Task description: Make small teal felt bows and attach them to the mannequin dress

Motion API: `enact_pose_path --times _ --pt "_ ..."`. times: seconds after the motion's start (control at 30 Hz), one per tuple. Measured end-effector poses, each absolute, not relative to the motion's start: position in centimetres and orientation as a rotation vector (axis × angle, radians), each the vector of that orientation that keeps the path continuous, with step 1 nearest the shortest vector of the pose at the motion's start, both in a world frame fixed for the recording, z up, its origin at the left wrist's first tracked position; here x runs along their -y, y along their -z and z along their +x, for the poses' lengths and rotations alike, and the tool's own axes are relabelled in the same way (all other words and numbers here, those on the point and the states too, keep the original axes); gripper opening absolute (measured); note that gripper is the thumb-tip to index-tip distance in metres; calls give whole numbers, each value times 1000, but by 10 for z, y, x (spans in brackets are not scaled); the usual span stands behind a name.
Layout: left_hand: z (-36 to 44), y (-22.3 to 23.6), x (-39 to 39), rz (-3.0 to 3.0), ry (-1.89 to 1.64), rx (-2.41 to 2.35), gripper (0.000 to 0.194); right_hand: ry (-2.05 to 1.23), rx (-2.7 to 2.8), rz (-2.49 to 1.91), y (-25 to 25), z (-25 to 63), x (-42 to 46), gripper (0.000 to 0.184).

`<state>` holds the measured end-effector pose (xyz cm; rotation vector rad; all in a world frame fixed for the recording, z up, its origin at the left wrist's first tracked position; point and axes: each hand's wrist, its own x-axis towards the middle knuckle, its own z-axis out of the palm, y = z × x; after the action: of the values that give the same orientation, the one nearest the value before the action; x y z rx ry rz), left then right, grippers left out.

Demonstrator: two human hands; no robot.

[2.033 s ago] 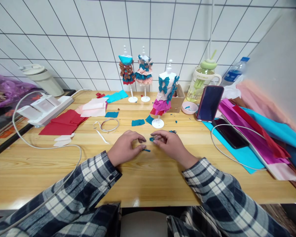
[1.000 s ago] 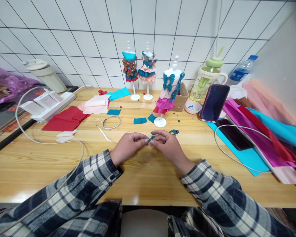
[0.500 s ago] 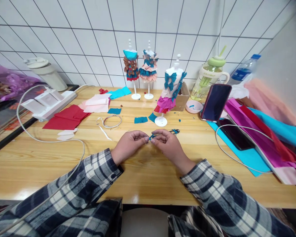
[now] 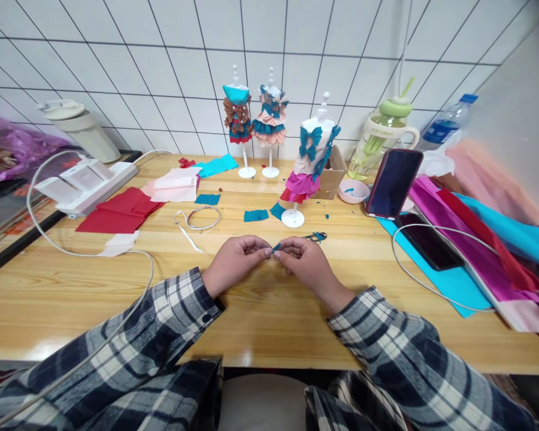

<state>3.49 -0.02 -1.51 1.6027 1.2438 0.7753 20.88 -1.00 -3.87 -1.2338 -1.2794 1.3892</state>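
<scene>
Between my fingertips is a small piece of teal crepe paper (image 4: 276,247), mostly covered by the fingers. My left hand (image 4: 239,261) pinches its left side, and my right hand (image 4: 309,266) pinches the right. Just beyond my right hand lies a small dark pair of scissors (image 4: 317,237). Behind the hands stands a mini dress form (image 4: 312,152) with teal bows and a magenta and red ruffled skirt. Teal paper pieces (image 4: 256,215) lie flat near its round white base.
Two more dressed mini forms (image 4: 237,114) stand by the tiled wall. To the left are red paper (image 4: 119,211), a power strip (image 4: 90,185) and a white cable. On the right are a pink bowl (image 4: 354,191), a propped phone (image 4: 394,182), a drink jug (image 4: 379,140) and stacked coloured paper (image 4: 467,239).
My hands were apart, with a thin teal strip lying under the left one. They came together, both pinching the teal paper, and the fingers have shifted slightly since.
</scene>
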Motion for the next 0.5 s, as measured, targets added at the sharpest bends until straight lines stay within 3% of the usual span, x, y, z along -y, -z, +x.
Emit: enact_pose_path --times 0.5 --pt "36 12 1 1625 -749 -1232 35 -1274 1380 -1282 41 210 10 17"
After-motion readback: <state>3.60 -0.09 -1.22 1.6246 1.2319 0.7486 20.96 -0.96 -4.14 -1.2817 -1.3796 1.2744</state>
